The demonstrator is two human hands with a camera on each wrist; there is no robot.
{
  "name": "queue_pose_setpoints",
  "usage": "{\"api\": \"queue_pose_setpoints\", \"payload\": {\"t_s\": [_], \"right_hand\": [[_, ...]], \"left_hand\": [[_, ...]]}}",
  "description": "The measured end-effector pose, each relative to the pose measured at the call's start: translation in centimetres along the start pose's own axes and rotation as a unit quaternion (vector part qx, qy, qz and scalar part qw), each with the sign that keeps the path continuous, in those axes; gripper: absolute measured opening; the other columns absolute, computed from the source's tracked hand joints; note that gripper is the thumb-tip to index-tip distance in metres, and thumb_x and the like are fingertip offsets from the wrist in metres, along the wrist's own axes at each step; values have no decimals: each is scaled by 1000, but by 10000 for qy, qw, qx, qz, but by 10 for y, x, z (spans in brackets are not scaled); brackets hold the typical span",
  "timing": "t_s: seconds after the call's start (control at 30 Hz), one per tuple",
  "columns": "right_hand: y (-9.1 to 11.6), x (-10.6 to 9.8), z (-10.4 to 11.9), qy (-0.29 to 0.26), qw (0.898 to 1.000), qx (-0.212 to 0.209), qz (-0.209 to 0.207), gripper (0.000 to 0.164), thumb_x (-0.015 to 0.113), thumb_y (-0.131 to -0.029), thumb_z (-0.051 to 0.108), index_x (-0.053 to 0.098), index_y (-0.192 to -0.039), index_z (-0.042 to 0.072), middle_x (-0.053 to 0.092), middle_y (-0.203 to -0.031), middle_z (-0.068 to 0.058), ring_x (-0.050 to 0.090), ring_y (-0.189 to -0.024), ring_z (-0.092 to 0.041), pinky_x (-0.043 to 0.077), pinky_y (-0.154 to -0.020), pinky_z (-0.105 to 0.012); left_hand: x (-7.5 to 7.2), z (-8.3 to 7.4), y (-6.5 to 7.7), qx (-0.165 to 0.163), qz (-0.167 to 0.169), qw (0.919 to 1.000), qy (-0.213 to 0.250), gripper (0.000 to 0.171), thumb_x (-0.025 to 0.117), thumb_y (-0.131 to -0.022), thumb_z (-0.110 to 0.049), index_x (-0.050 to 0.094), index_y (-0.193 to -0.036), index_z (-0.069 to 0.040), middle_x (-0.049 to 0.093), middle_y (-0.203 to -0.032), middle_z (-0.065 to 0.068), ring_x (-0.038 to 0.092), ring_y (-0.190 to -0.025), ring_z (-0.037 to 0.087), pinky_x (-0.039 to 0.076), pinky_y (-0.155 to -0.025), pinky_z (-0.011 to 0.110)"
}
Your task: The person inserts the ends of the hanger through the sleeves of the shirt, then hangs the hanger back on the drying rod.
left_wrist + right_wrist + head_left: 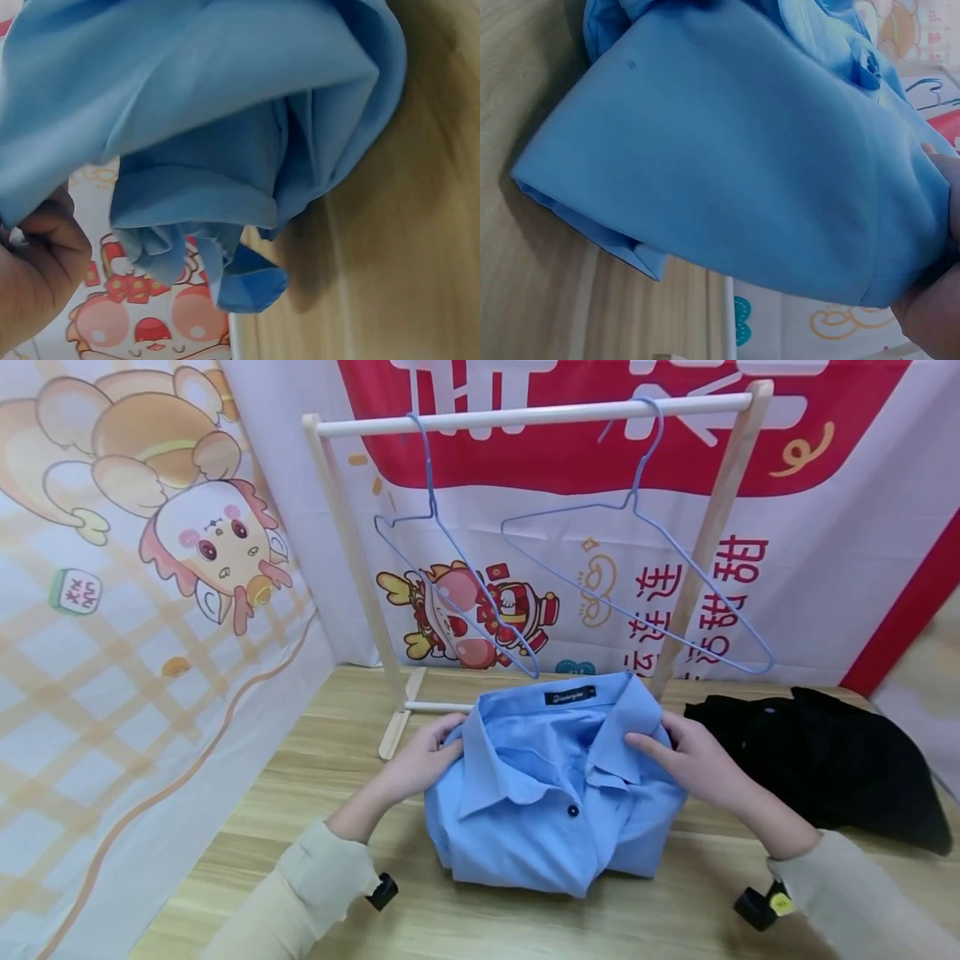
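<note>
A light blue button-up shirt (525,827), collar up and facing me, is held just above the wooden table. My left hand (426,756) grips its shoulder beside the collar, thumb in front. On the other side my right hand (693,756) pinches the opposite shoulder, its thumb lying over the cloth by the collar. A dark label shows inside the neck, and a black button sits below the collar. In the left wrist view the shirt (195,75) hangs in loose folds from the left hand (45,262). The right wrist view shows its smooth side panel (735,150).
Behind the shirt stands a wooden rack (525,417) with a white rail. Two blue wire hangers hang from it, a left hanger (442,527) and a right hanger (637,510). Black cloth (817,760) lies at the right on the wooden table (300,827). Printed cloth walls enclose the table.
</note>
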State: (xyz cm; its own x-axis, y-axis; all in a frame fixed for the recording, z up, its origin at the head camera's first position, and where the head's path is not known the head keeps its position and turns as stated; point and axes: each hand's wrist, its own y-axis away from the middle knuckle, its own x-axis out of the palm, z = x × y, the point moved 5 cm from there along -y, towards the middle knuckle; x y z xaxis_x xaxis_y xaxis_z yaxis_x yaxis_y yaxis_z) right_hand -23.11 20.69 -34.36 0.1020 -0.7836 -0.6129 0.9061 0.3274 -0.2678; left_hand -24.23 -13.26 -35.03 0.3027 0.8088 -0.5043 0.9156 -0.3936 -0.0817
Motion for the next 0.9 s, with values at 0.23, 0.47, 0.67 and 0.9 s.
{"api": "queue_pose_setpoints", "payload": {"t_s": [0.23,0.47,0.67,0.9], "right_hand": [[7,-11,3,96,9998,-109,147,13,69,-100,16,66,-100,3,49,-72,-1,54,-69,-16,44,-59,-28],[10,-20,9,214,9987,-450,130,7,70,-98,11,69,-102,5,52,-75,0,53,-68,-13,44,-58,-27],[11,-15,0,164,9991,-140,377,9,69,-100,15,69,-102,6,54,-75,-1,54,-68,-14,46,-58,-26],[13,-14,-2,447,9988,123,152,20,74,-96,18,74,-109,3,63,-82,-1,56,-71,-15,50,-61,-25]], "left_hand": [[-27,-16,4,214,-360,9975,-561,23,63,-103,-10,71,-123,-4,69,-125,13,66,-110,29,54,-94,50],[-43,-25,6,496,-329,9944,-868,11,72,-97,-13,78,-102,-5,74,-101,7,64,-86,21,52,-77,37],[-39,-3,5,255,403,9959,-773,11,75,-95,-19,76,-100,-9,69,-89,1,60,-80,18,49,-72,31],[-38,12,9,346,857,9946,-475,21,77,-93,-12,73,-111,-3,70,-97,2,63,-91,21,53,-79,32]]}}
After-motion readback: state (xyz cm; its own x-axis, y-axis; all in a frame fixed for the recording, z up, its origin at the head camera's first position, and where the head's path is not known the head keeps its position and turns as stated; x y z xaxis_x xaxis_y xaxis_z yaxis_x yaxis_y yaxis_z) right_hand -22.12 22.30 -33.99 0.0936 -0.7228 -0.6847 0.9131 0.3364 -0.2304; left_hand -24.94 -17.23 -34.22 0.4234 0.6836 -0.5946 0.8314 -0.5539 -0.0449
